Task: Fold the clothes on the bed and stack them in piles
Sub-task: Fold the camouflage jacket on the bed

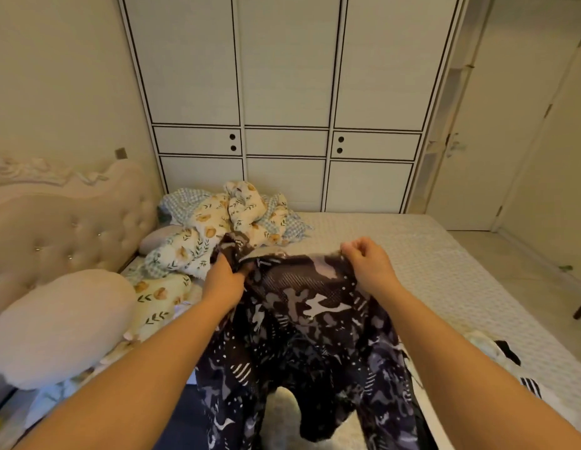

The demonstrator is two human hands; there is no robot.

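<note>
Hanging nearest the camera, the dark camouflage-print trousers (302,345) are held up by the waistband over the bed (445,274). One end is gripped by the left hand (225,280), the other pinched by the right hand (368,264). For a clean fold, the band is best drawn taut and level, legs matched, then lowered flat. Beyond the left hand lies a crumpled floral quilt (224,222).

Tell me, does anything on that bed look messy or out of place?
Yes. A floral quilt lies crumpled in a heap by the headboard rather than spread flat. At the bed's right edge, a striped garment lies loose and unfolded. The camouflage garment, held up by both hands, is simply mid-fold.
</note>
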